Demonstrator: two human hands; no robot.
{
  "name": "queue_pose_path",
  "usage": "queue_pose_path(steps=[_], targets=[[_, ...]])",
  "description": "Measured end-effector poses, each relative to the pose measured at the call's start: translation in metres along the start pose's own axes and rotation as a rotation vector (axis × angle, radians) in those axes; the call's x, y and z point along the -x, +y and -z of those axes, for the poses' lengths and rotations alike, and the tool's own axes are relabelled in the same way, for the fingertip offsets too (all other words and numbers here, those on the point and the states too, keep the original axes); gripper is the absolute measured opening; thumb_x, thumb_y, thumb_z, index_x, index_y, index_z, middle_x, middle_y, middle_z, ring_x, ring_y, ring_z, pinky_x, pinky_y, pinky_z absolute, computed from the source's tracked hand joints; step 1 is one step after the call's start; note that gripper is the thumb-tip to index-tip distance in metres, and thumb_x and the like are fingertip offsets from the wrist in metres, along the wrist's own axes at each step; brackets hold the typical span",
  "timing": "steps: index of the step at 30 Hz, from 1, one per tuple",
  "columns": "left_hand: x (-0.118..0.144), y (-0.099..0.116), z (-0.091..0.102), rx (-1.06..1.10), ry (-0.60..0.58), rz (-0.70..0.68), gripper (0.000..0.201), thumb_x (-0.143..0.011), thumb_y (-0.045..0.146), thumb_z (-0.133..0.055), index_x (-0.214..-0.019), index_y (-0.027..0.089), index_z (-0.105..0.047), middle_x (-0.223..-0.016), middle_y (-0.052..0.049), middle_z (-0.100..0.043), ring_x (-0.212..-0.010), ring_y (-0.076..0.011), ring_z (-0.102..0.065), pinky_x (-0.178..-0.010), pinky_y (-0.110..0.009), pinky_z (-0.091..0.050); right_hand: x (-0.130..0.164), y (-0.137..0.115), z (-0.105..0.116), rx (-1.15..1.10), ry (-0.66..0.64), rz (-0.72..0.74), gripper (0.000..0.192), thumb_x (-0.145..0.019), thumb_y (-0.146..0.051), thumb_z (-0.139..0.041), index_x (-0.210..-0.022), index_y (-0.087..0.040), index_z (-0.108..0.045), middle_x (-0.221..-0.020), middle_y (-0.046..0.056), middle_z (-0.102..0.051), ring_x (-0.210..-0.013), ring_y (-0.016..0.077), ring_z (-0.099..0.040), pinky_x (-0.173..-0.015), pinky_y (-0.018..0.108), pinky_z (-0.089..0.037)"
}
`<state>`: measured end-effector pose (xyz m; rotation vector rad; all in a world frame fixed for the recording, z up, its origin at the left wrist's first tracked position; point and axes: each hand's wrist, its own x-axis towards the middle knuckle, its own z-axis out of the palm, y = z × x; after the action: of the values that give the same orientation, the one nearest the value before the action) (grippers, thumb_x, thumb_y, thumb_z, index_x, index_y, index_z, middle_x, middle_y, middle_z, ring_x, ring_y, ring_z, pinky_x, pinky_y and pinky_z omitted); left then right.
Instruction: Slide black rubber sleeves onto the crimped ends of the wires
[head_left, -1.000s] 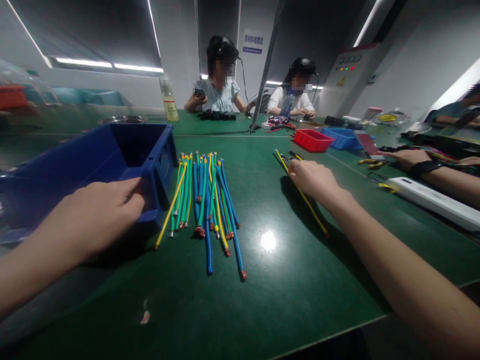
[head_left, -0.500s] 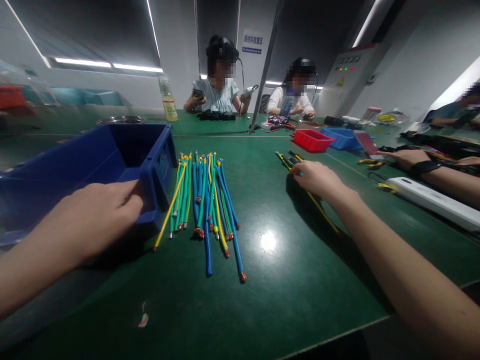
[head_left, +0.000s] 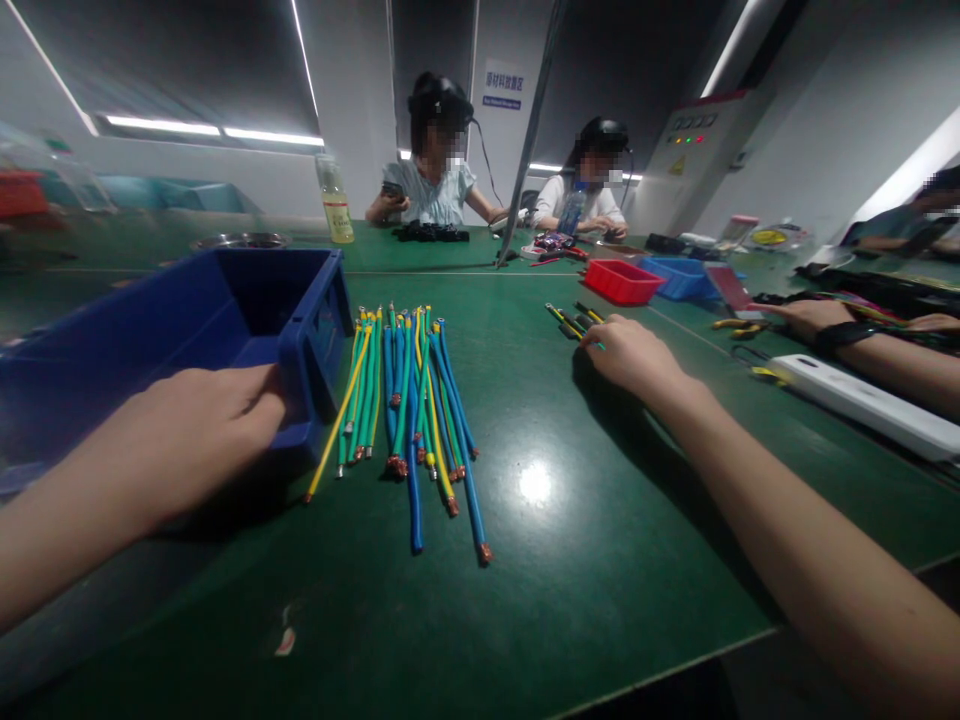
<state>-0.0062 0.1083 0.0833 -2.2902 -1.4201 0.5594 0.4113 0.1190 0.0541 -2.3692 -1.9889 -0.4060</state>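
At the left, my left hand (head_left: pixel 187 435) is closed on the near right edge of a dark blue plastic bin (head_left: pixel 311 330). Beside the bin, several short cables (head_left: pixel 409 400) in blue, green and yellow lie in a loose row, some with bare copper ends and some with metal tips. To the right, my right hand (head_left: pixel 630 352) rests low over the table, fingers curled down on a few yellow, green and black cables (head_left: pixel 566 320). Their far ends stick out past the fingers; the rest is hidden under the hand.
A red tray (head_left: pixel 621 282) and a light blue tray (head_left: pixel 681 277) stand beyond my right hand. A white power strip (head_left: pixel 870 400) and another person's arm (head_left: pixel 885 345) are at the right. Across the green table sit two people, near a drink bottle (head_left: pixel 336 205).
The long yellow cable that stretched below my right hand no longer shows; more cable ends now stick out ahead of the fingers. My left hand stays on the bin.
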Motion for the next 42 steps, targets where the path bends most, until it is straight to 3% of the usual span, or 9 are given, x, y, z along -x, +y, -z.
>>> queue_pose_path(steps=[5,9,16,20,22,26,34,39,42], targets=[[0.0,-0.002,-0.003,0.026,0.017,-0.012,0.025,-0.077,0.008,-0.036,-0.073,0.018,-0.059,-0.095,-0.016,-0.063,-0.086,-0.0337,-0.064,-0.074,-0.043,-0.049,-0.01,-0.001,-0.015,0.02,0.016,0.179,0.046,-0.087,-0.017,-0.038,-0.128,-0.009,-0.057,-0.137,0.016,-0.05,-0.125,0.0272,-0.045,-0.102,0.038,-0.038],[0.0,-0.003,-0.006,-0.005,0.02,-0.022,0.024,-0.078,0.009,-0.037,-0.075,0.018,-0.06,-0.096,-0.015,-0.063,-0.085,-0.0332,-0.063,-0.072,-0.042,-0.049,-0.012,-0.002,-0.021,0.049,-0.026,0.289,0.048,-0.084,-0.012,-0.04,-0.13,-0.01,-0.055,-0.138,0.013,-0.051,-0.131,0.0227,-0.041,-0.111,0.037,-0.029],[0.001,-0.004,-0.007,0.026,0.026,-0.009,0.026,-0.081,0.011,-0.034,-0.075,0.018,-0.059,-0.093,-0.013,-0.063,-0.082,-0.0307,-0.063,-0.073,-0.042,-0.049,0.007,-0.013,0.018,0.102,-0.087,0.206,0.029,-0.083,-0.026,-0.052,-0.105,-0.019,-0.07,-0.103,0.011,-0.068,-0.096,0.0247,-0.063,-0.08,0.034,-0.048],[0.001,-0.001,-0.001,0.002,-0.018,-0.014,0.024,-0.079,0.008,-0.037,-0.075,0.017,-0.059,-0.097,-0.015,-0.063,-0.087,-0.0322,-0.064,-0.076,-0.042,-0.048,0.025,-0.026,0.038,0.154,-0.128,0.159,0.016,-0.076,-0.027,-0.059,-0.085,-0.021,-0.071,-0.085,0.009,-0.068,-0.079,0.025,-0.064,-0.061,0.031,-0.043],[0.001,0.0,0.003,0.01,-0.046,0.007,0.024,-0.079,0.008,-0.037,-0.076,0.017,-0.059,-0.099,-0.015,-0.063,-0.089,-0.0323,-0.064,-0.076,-0.041,-0.048,0.03,-0.031,0.042,0.174,-0.147,0.154,0.018,-0.075,-0.025,-0.058,-0.088,-0.02,-0.069,-0.088,0.01,-0.068,-0.078,0.0249,-0.063,-0.058,0.029,-0.04],[0.002,0.001,0.005,-0.012,-0.062,0.016,0.025,-0.078,0.007,-0.036,-0.073,0.017,-0.057,-0.095,-0.015,-0.063,-0.089,-0.0324,-0.064,-0.076,-0.041,-0.048,0.032,-0.032,0.039,0.181,-0.162,0.152,0.035,-0.074,-0.021,-0.057,-0.108,-0.019,-0.063,-0.1,0.011,-0.067,-0.085,0.0258,-0.063,-0.058,0.029,-0.037],[0.0,-0.003,-0.003,-0.002,0.009,-0.02,0.019,-0.077,0.01,-0.038,-0.065,0.021,-0.049,-0.09,-0.013,-0.061,-0.082,-0.0321,-0.062,-0.071,-0.041,-0.047,0.018,-0.025,0.021,0.055,-0.062,0.084,0.029,-0.082,-0.025,-0.047,-0.103,-0.019,-0.066,-0.102,0.014,-0.067,-0.088,0.0279,-0.063,-0.066,0.034,-0.043],[-0.001,0.0,0.003,0.218,-0.003,0.07,0.017,-0.071,0.013,-0.034,-0.058,0.024,-0.034,-0.087,-0.013,-0.061,-0.081,-0.0323,-0.061,-0.07,-0.042,-0.045,0.006,-0.02,0.01,-0.108,0.068,0.08,0.033,-0.085,-0.019,-0.044,-0.11,-0.016,-0.065,-0.104,0.014,-0.067,-0.095,0.0261,-0.063,-0.076,0.034,-0.045],[-0.002,0.002,0.005,0.333,0.02,0.116,0.012,-0.068,0.016,-0.033,-0.059,0.024,-0.036,-0.083,-0.013,-0.06,-0.076,-0.0322,-0.06,-0.066,-0.043,-0.043,0.0,-0.024,0.007,-0.221,0.138,0.079,0.034,-0.085,-0.016,-0.044,-0.111,-0.013,-0.066,-0.102,0.014,-0.068,-0.093,0.0238,-0.064,-0.079,0.033,-0.046]])
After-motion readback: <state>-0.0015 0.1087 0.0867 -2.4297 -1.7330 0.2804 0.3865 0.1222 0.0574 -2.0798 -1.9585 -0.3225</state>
